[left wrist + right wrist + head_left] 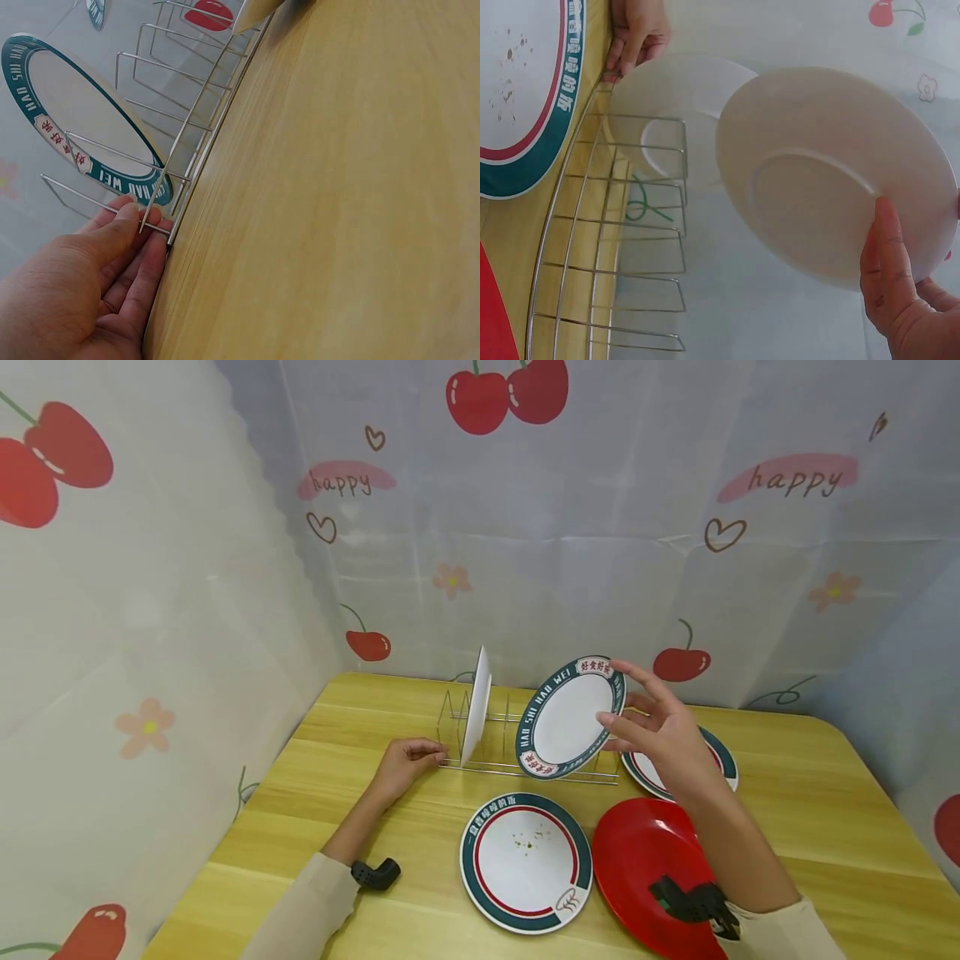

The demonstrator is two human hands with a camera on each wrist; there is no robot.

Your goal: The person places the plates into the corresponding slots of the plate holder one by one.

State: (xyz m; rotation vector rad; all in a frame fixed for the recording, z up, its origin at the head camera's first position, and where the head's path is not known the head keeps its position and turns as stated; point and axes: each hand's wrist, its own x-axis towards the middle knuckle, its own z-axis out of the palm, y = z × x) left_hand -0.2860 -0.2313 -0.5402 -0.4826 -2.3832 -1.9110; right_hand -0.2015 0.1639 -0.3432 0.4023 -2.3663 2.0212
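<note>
Sleeves [303, 906] of pale beige reach in at the near edge, a black fitting [375, 874] at each wrist. Close between them, on the wooden table [285, 827], I see a green-rimmed plate [517, 885] with a thin red ring, greenish crumbs scattered on its white face. Just beside it on the right lies a red plate [637, 868], partly covered by the right forearm. Farther in, the left hand [405, 767] has its thumb and fingers bunched together, pinching the left end of a wire rack [495, 767]. One plate [477, 710] stands nearly upright in that rack's left part. Over toward the right, the right hand [660, 739] holds up a green-rimmed lettered plate [570, 722], tilted, above the rack; the thumb presses its white face, fingers somewhat spread around the right edge and behind. Beyond that wrist, another green-rimmed plate [722, 760] lies flat, half hidden. Farthest of all hangs a pale curtain [525, 568] printed with cherries, hearts, flowers and "happy".
</note>
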